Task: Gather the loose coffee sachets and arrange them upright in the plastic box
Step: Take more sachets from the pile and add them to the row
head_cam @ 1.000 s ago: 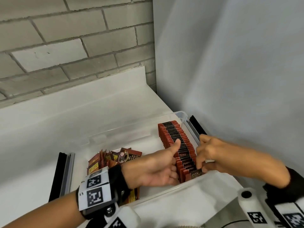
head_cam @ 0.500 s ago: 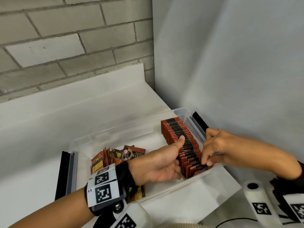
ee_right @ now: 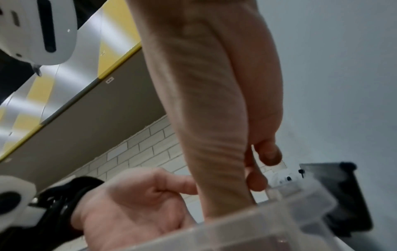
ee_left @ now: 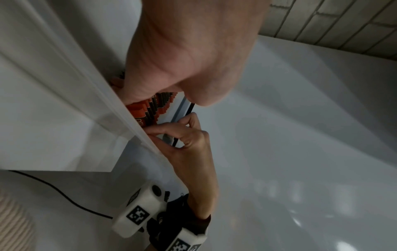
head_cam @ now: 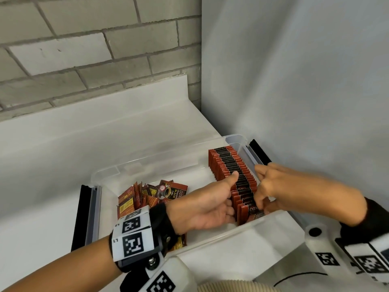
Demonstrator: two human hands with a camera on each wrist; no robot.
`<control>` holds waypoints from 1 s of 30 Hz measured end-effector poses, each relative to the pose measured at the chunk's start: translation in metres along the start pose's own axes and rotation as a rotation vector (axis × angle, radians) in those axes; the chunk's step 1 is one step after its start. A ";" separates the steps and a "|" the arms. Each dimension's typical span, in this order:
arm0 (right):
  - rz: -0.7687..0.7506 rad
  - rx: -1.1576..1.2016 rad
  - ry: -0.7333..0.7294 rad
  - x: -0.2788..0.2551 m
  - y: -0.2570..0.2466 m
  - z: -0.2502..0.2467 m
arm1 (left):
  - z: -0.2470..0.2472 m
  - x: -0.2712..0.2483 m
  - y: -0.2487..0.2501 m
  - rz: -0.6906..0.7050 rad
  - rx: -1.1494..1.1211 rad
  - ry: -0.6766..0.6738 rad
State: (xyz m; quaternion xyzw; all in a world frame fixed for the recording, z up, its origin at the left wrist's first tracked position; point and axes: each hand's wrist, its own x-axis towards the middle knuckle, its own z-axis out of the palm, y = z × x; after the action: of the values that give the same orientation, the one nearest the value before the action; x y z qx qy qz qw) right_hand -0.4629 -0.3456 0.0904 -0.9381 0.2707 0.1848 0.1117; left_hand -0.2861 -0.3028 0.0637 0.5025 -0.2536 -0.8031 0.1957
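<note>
Sitting jammed into the corner, the plastic box [head_cam: 134, 165] has its right rim right up against the grey wall [head_cam: 294, 81], so not much wiggle room on that side, while the white counter [head_cam: 52, 161] is wide open to the left and behind. Inside, the row of upright sachets [head_cam: 229, 163] runs along the right wall of the box from the far end to the near rim, and the loose sachets [head_cam: 147, 194] are heaped at the left with bare box floor between the two.

The left hand [head_cam: 206, 205] is in the box, thumb up resting on the row's tops, fingers curled against the left side of the near sachets. The right hand [head_cam: 271, 186] reaches over the right rim, fingertips bent down and pinching the nearest sachets, which lean a bit.

A black strip [head_cam: 81, 216] lies just beside the box's left end. Pale brick wall [head_cam: 84, 49] behind the counter.
</note>
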 end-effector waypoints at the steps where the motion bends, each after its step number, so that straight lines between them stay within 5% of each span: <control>1: -0.008 -0.032 -0.006 0.002 -0.001 -0.002 | 0.000 0.001 -0.001 -0.008 0.004 -0.003; 11: -0.152 -0.148 0.214 0.001 -0.005 -0.003 | 0.000 -0.003 -0.003 0.003 -0.014 0.008; 22: -0.161 -0.061 0.213 0.007 0.010 0.008 | 0.004 0.002 -0.004 -0.052 -0.005 0.011; 30: -0.025 0.322 0.262 0.005 0.008 -0.002 | -0.020 -0.037 0.020 0.060 0.365 0.086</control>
State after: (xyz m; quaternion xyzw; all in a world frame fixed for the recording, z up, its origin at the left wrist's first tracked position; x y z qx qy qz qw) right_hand -0.4628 -0.3554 0.0894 -0.9274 0.2975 0.0142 0.2265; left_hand -0.2512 -0.3017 0.0944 0.5557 -0.4012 -0.7154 0.1359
